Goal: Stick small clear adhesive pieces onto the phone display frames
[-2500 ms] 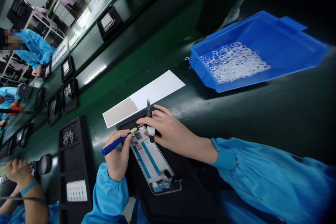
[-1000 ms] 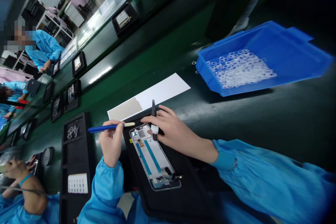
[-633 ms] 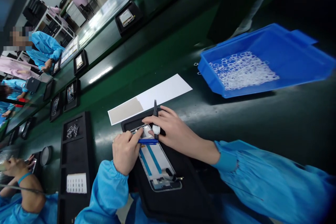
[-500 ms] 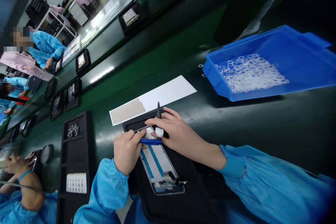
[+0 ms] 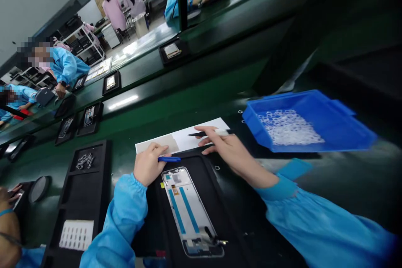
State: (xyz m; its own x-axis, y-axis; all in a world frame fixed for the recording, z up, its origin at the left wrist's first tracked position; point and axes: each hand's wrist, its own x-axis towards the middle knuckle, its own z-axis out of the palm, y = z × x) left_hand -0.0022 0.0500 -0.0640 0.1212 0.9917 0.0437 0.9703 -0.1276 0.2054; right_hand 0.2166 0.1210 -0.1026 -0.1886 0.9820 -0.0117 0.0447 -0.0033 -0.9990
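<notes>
The step in hand looks like a pause between placements at the phone frame [image 5: 189, 207], which lies face-up in the black tray [image 5: 224, 209] on the green desk [image 5: 150, 119], directly in front of the person and with neither hand on it. The left hand [image 5: 147, 168] rests at the tray's far-left corner, its fingers curled shut around a blue tool [image 5: 170, 159] that lies level, its end pointing right, just beyond the frame's top edge. The right hand [image 5: 225, 147] is off the frame as well. It pinches black tweezers [image 5: 201, 134] between thumb and fingers, the points aimed left over the white sheet [image 5: 188, 139] that lies beyond the tray. Whether the points carry anything is too small to tell. The blue bin [image 5: 341, 132] of small clear square pieces [image 5: 289, 127] sits to the right, near that hand, and one loose piece [image 5: 217, 168] lies on the desk beside the tray. As I judge it, any next move with the tweezers calls for a light, exact pinch on something very thin, with the wrist steadied low. The blue tool then has to come down on the frame's upper end without shifting the frame in its tray.
</notes>
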